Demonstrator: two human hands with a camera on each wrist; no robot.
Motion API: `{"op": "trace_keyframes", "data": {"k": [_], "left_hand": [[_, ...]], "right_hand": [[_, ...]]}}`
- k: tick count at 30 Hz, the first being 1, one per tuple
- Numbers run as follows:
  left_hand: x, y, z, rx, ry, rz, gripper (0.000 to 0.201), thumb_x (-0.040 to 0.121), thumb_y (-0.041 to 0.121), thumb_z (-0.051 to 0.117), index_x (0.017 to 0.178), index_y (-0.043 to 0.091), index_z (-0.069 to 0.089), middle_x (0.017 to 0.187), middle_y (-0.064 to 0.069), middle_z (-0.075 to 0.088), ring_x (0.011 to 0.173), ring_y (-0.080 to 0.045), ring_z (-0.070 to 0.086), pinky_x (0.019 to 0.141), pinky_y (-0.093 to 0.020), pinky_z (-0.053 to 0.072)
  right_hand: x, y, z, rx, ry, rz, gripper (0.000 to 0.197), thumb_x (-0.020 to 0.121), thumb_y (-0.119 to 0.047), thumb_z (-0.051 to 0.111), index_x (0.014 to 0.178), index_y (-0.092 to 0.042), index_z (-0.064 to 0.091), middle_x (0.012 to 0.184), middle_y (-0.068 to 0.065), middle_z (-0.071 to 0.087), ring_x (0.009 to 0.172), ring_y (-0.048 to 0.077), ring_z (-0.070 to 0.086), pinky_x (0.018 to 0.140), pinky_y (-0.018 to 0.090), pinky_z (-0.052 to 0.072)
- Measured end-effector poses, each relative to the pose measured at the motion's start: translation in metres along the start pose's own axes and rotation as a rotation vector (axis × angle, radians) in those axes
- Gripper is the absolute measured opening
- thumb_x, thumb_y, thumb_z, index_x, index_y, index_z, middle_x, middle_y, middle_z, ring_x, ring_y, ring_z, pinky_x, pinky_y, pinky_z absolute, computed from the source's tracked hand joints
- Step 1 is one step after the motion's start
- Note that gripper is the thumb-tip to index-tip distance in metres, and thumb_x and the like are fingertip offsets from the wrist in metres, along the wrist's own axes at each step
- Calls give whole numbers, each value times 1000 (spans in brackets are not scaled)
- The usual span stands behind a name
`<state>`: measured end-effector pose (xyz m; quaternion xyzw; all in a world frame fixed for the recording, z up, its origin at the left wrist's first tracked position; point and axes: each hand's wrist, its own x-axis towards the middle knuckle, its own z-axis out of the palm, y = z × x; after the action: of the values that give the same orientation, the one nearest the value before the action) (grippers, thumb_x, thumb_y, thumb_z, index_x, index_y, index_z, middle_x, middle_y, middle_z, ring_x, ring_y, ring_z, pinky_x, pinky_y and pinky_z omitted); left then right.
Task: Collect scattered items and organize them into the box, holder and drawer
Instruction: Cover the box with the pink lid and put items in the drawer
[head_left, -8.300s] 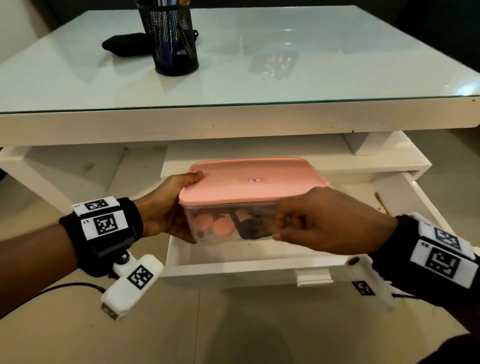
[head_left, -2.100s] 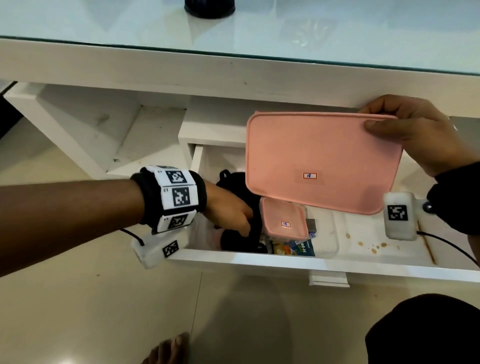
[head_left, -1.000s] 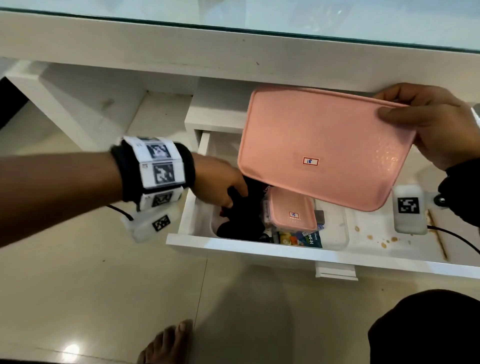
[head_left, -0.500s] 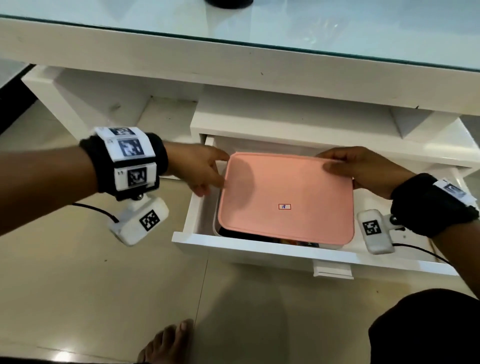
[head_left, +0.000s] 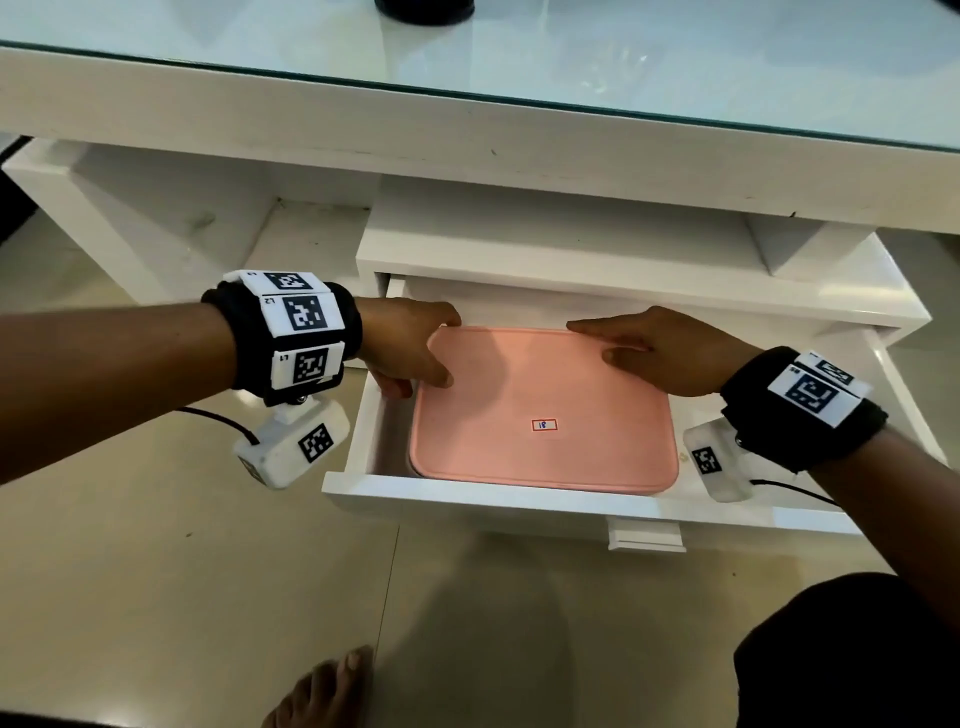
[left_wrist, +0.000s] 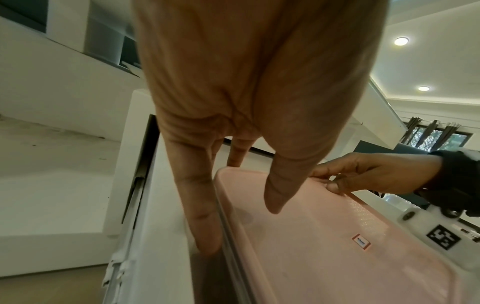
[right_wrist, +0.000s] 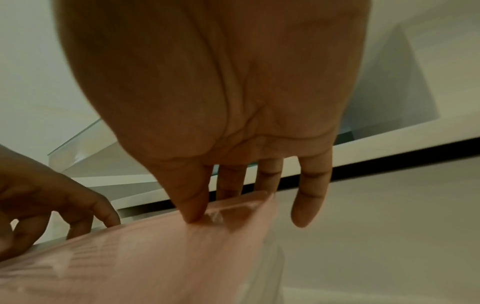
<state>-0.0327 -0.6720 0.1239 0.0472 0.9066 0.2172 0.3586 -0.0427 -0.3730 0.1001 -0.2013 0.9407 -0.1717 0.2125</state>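
Observation:
A clear box with its pink lid (head_left: 540, 405) on top sits in the open white drawer (head_left: 467, 501), filling the left part. My left hand (head_left: 436, 353) is at the lid's far left corner. Its thumb lies over the lid (left_wrist: 337, 257) and its straight fingers (left_wrist: 205, 222) reach down between the box and the drawer wall. My right hand (head_left: 597, 343) rests on the far right of the lid. Its thumb presses the lid (right_wrist: 155, 257) from above, and the right hand's (right_wrist: 215, 205) straight fingers hang over the far edge. The box's contents are hidden.
The glass table top (head_left: 571, 62) overhangs the drawer, with the black holder's base (head_left: 423, 8) at the frame's top edge. An open white shelf (head_left: 156, 234) lies to the left. A bare foot (head_left: 322, 686) and a dark knee (head_left: 857, 654) are on the floor side.
The pink lid came down from my raised right hand onto the box. My left hand left the box's inside and moved to the lid's far left corner.

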Motion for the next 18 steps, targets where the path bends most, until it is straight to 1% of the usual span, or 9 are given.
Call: {"op": "trace_keyframes", "data": {"k": [1, 3, 4, 5, 8, 11, 13, 15, 18], "left_hand": [[0, 1, 0, 5, 5, 0, 61, 88, 24, 69, 138, 26, 35, 100, -5, 63, 76, -23, 74, 72, -41, 62], [2, 2, 0, -11, 3, -4, 56, 87, 22, 69, 134, 24, 39, 101, -8, 63, 75, -23, 73, 68, -40, 62], [3, 2, 0, -12, 3, -4, 54, 87, 21, 69, 132, 23, 39, 102, -8, 62, 74, -22, 73, 67, -39, 62], [3, 2, 0, -4, 5, -3, 53, 87, 20, 70, 131, 23, 40, 103, -7, 62, 72, -21, 73, 66, -37, 62], [6, 1, 0, 56, 24, -5, 51, 87, 18, 70, 128, 24, 40, 110, -7, 61, 67, -20, 73, 69, -37, 62], [8, -2, -1, 84, 31, -6, 50, 86, 11, 69, 127, 25, 42, 114, -7, 60, 73, -26, 74, 70, -39, 61], [10, -3, -2, 91, 35, -2, 53, 85, 6, 69, 127, 25, 44, 114, -7, 59, 78, -27, 72, 68, -39, 62], [12, -4, -4, 126, 37, -2, 56, 83, 4, 69, 129, 25, 45, 114, -5, 59, 80, -23, 69, 70, -37, 61], [15, -3, -5, 130, 34, -2, 55, 82, 2, 68, 128, 25, 47, 113, -3, 58, 80, -21, 68, 71, -36, 61]], "right_hand": [[0, 1, 0, -39, -16, -3, 49, 101, -23, 49, 144, -43, 39, 150, -11, 43, 135, 16, 43, 108, 25, 32], [-2, 1, 1, -192, -48, -1, 54, 100, -28, 51, 147, -45, 31, 158, -12, 27, 143, 21, 29, 117, 33, 23], [-3, -1, 1, -221, -63, 5, 58, 99, -30, 53, 148, -45, 28, 160, -11, 22, 145, 22, 25, 119, 35, 20], [-5, -2, 0, -200, -86, 18, 63, 97, -31, 58, 150, -44, 26, 161, -10, 21, 145, 22, 25, 119, 35, 20], [-15, -4, -7, -117, -134, 112, 83, 87, -30, 72, 150, -46, 21, 156, -12, 30, 136, 16, 38, 111, 31, 30], [-24, -1, -11, -78, -188, 175, 95, 77, -27, 82, 150, -45, 23, 150, -16, 37, 123, 11, 48, 103, 25, 36], [-26, 0, -10, -57, -210, 190, 100, 73, -27, 85, 151, -43, 24, 149, -17, 37, 119, 10, 50, 99, 23, 38], [-23, -2, -9, -72, -202, 195, 102, 71, -28, 86, 152, -41, 24, 147, -16, 38, 116, 10, 50, 96, 21, 37], [-19, -5, -7, -124, -187, 199, 104, 69, -30, 87, 153, -37, 24, 150, -12, 39, 122, 13, 48, 97, 21, 35]]}}
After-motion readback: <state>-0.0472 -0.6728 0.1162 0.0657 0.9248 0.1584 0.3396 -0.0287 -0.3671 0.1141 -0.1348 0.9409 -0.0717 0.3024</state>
